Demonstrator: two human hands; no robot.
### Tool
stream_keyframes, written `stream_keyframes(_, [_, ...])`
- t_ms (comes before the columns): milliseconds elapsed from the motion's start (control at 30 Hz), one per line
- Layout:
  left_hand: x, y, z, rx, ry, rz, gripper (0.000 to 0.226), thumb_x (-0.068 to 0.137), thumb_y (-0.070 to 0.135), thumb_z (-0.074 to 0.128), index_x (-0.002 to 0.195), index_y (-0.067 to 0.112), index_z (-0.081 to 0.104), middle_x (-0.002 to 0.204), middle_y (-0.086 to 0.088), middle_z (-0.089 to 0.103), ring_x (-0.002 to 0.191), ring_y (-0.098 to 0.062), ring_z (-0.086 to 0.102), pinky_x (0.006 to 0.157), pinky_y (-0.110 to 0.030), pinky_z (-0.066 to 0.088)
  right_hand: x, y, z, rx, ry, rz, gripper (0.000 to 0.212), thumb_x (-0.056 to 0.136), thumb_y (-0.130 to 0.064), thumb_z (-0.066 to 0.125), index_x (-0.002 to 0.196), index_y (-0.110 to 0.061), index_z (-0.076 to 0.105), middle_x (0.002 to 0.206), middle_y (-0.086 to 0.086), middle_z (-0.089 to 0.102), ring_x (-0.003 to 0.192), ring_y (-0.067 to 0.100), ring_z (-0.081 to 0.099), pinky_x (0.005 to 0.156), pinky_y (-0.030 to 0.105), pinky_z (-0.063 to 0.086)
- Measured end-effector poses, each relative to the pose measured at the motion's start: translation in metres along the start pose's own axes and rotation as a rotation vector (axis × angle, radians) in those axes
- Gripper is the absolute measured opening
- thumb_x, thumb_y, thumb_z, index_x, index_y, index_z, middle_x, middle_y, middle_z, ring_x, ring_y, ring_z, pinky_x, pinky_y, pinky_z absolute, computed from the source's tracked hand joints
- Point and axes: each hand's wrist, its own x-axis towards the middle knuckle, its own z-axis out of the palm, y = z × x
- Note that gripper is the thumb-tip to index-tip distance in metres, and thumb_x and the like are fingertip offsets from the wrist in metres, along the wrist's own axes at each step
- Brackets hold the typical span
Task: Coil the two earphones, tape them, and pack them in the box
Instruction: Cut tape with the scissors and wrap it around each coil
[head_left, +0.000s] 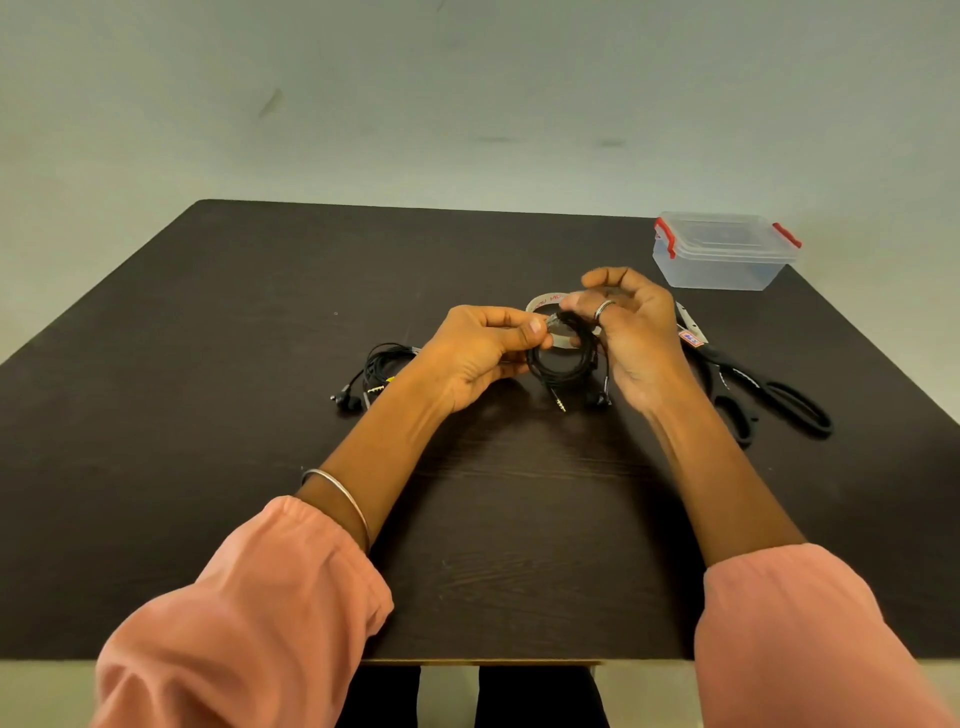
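A coiled black earphone (563, 358) hangs above the table between my two hands, its gold jack and earbuds dangling below. My left hand (483, 353) pinches a strip of clear tape at the coil's top. My right hand (631, 338), with a ring on one finger, grips the coil from the right and also touches the tape. A second black earphone (376, 371) lies bundled on the table, just left of my left hand. The tape roll (543, 304) lies partly hidden behind my hands. A clear box (724, 249) with a lid and red clasps stands at the back right.
Black-handled scissors (763, 395) lie on the dark table (260, 312) to the right of my right hand. The table's front edge is close to my body. A pale wall rises behind the table.
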Motion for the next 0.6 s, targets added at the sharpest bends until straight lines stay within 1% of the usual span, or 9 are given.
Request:
stream_keyframes(67, [0.001, 0.000, -0.001, 0.010, 0.015, 0.004, 0.006, 0.085, 0.009, 0.068, 0.089, 0.006, 0.071, 0.072, -0.002, 0.073, 0.068, -0.010, 0.067, 0.070, -0.028, 0.055, -0.001, -0.004, -0.001, 0.069, -0.065, 0.031, 0.007, 0.089, -0.006, 0.063, 0.094, -0.011, 0.064, 0.077, 0.007, 0.074, 0.074, 0.021, 0.071, 0.068, 0.034, 0.058])
stream_keyframes(133, [0.001, -0.001, -0.003, 0.011, 0.017, 0.002, 0.006, 0.084, 0.010, 0.068, 0.088, 0.005, 0.071, 0.072, -0.003, 0.073, 0.069, -0.011, 0.067, 0.072, -0.029, 0.055, 0.000, -0.005, -0.005, 0.001, -0.177, 0.006, 0.010, 0.086, -0.013, 0.069, 0.096, -0.010, 0.068, 0.087, 0.012, 0.074, 0.082, 0.026, 0.072, 0.075, 0.038, 0.059])
stream_keyframes(200, [0.000, -0.001, -0.003, 0.019, 0.015, -0.001, 0.007, 0.084, 0.009, 0.068, 0.088, 0.004, 0.071, 0.072, -0.003, 0.073, 0.068, -0.011, 0.068, 0.071, -0.029, 0.056, -0.001, -0.003, -0.006, -0.145, -0.251, -0.047, 0.018, 0.079, -0.013, 0.075, 0.096, -0.007, 0.071, 0.094, 0.018, 0.073, 0.083, 0.030, 0.071, 0.077, 0.040, 0.058])
stream_keyframes(267, [-0.002, 0.000, -0.002, 0.042, 0.023, 0.003, 0.007, 0.083, 0.007, 0.069, 0.088, 0.003, 0.071, 0.072, -0.004, 0.073, 0.067, -0.011, 0.069, 0.066, -0.027, 0.055, -0.001, 0.000, -0.006, -0.225, -0.251, -0.079, 0.016, 0.077, -0.007, 0.077, 0.092, -0.006, 0.072, 0.095, 0.020, 0.072, 0.078, 0.027, 0.070, 0.071, 0.036, 0.058])
stream_keyframes(333, [-0.004, 0.003, 0.000, 0.054, 0.040, 0.008, 0.009, 0.081, 0.005, 0.071, 0.090, 0.006, 0.068, 0.073, -0.006, 0.073, 0.069, -0.012, 0.071, 0.064, -0.028, 0.055, -0.001, -0.001, -0.005, -0.225, -0.228, -0.078, 0.012, 0.075, -0.004, 0.077, 0.086, -0.009, 0.073, 0.090, 0.022, 0.072, 0.071, 0.025, 0.068, 0.064, 0.031, 0.057])
stream_keyframes(400, [-0.007, 0.007, 0.000, 0.048, 0.042, -0.004, 0.019, 0.080, 0.005, 0.072, 0.094, 0.012, 0.060, 0.073, -0.007, 0.073, 0.068, -0.013, 0.071, 0.062, -0.028, 0.055, -0.002, -0.003, -0.006, -0.181, -0.212, -0.042, 0.012, 0.075, -0.002, 0.077, 0.082, -0.010, 0.073, 0.087, 0.022, 0.072, 0.064, 0.022, 0.066, 0.057, 0.027, 0.055])
stream_keyframes(467, [-0.010, 0.013, -0.002, 0.063, -0.015, -0.029, 0.022, 0.080, 0.008, 0.072, 0.096, 0.013, 0.057, 0.073, -0.009, 0.073, 0.065, -0.014, 0.070, 0.057, -0.028, 0.055, -0.003, -0.007, -0.006, -0.124, -0.213, 0.033, 0.010, 0.077, 0.001, 0.074, 0.081, -0.008, 0.074, 0.079, 0.016, 0.073, 0.055, 0.015, 0.062, 0.050, 0.022, 0.052])
stream_keyframes(533, [-0.013, 0.021, -0.006, 0.114, -0.094, -0.061, 0.019, 0.081, 0.010, 0.072, 0.091, 0.015, 0.057, 0.071, -0.008, 0.072, 0.061, -0.014, 0.068, 0.055, -0.029, 0.055, -0.005, -0.011, -0.006, -0.085, -0.271, 0.119, 0.008, 0.080, 0.001, 0.071, 0.086, -0.003, 0.073, 0.069, 0.009, 0.070, 0.049, 0.011, 0.058, 0.045, 0.020, 0.049])
stream_keyframes(600, [-0.015, 0.028, -0.012, 0.170, -0.135, -0.072, 0.020, 0.081, 0.009, 0.072, 0.091, 0.015, 0.056, 0.071, -0.009, 0.072, 0.058, -0.014, 0.067, 0.053, -0.028, 0.054, -0.006, -0.013, -0.007, -0.047, -0.338, 0.188, 0.015, 0.083, -0.001, 0.069, 0.096, 0.005, 0.070, 0.068, 0.008, 0.069, 0.048, 0.013, 0.059, 0.044, 0.020, 0.050])
